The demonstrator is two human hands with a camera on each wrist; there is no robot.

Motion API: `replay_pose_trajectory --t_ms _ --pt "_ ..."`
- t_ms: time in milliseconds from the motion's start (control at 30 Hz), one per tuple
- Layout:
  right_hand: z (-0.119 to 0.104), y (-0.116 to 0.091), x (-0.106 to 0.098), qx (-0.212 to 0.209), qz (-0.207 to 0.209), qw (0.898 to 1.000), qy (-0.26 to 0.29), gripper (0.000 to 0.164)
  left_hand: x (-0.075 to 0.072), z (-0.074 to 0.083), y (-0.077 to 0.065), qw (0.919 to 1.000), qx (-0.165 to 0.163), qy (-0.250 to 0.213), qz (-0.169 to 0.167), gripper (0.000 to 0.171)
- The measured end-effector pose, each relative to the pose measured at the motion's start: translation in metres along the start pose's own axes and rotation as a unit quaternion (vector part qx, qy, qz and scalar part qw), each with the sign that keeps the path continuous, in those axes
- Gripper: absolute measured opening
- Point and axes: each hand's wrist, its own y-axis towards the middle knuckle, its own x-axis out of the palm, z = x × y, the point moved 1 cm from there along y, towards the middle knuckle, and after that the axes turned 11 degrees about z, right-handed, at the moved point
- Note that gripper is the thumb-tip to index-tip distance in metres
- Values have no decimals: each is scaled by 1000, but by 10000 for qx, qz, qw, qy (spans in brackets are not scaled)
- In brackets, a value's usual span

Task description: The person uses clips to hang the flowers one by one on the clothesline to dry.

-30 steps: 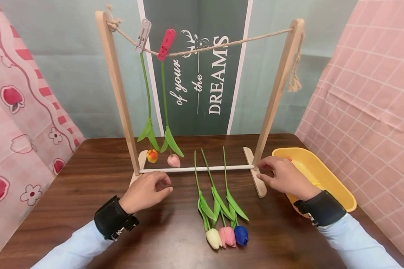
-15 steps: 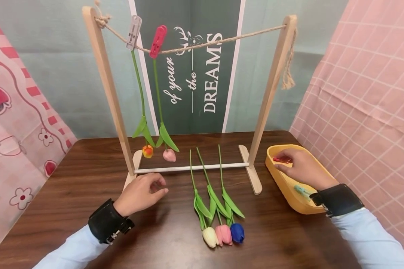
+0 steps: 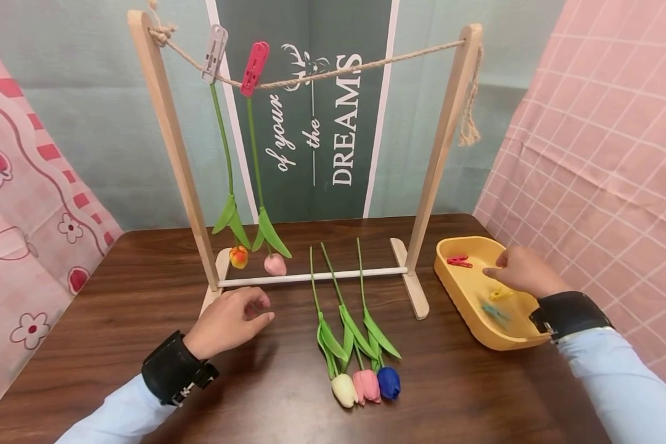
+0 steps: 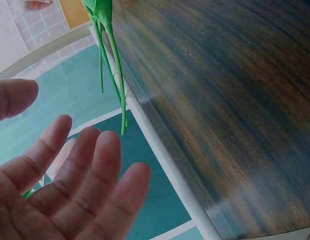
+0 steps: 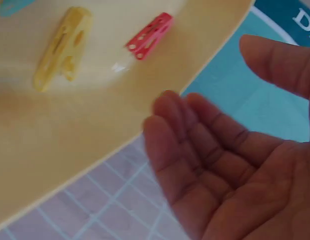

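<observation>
My right hand (image 3: 527, 271) hovers over the right side of a yellow basket (image 3: 463, 311), fingers loosely bent and holding nothing. Inside lie a red clothespin (image 3: 459, 262), a yellow clothespin (image 5: 65, 47) and a teal clothespin (image 3: 496, 311). My left hand (image 3: 230, 320) is relaxed and holds nothing, just in front of the left foot of a wooden stand (image 3: 438, 154). Three artificial tulips, white (image 3: 344, 390), pink (image 3: 367, 386) and blue (image 3: 389, 383), lie on the table, their stems across the stand's white bar (image 3: 288, 279).
A rope (image 3: 388, 61) spans the stand's posts. A grey clothespin (image 3: 214, 53) and a hot-pink clothespin (image 3: 254, 69) hold an orange tulip (image 3: 238, 256) and a light pink tulip (image 3: 275, 264) upside down. A gridded pink cloth (image 3: 594, 154) borders the table's right side.
My right hand has moved from beside the stand's right foot, over the red clothespin, to the basket's right side. My left hand stays nearly still. The head view has shifted slightly.
</observation>
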Motion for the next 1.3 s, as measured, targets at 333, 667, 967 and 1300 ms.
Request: replay_pose_trajectory --t_ms 333,667,967,1300 --pt "16 2 7 1357 -1203 9831 264 47 -3 -1 0 10000 -8 48 -1 9" --pt "25 8 17 1947 -1244 9714 546 39 -4 -4 -1 9998 45 156 108 10" --pt "23 7 20 1927 -1242 9727 356 42 -5 -7 -3 9999 49 92 116 9" --pt "20 5 29 1455 -936 9843 -358 28 -5 -9 -5 9999 45 90 116 9"
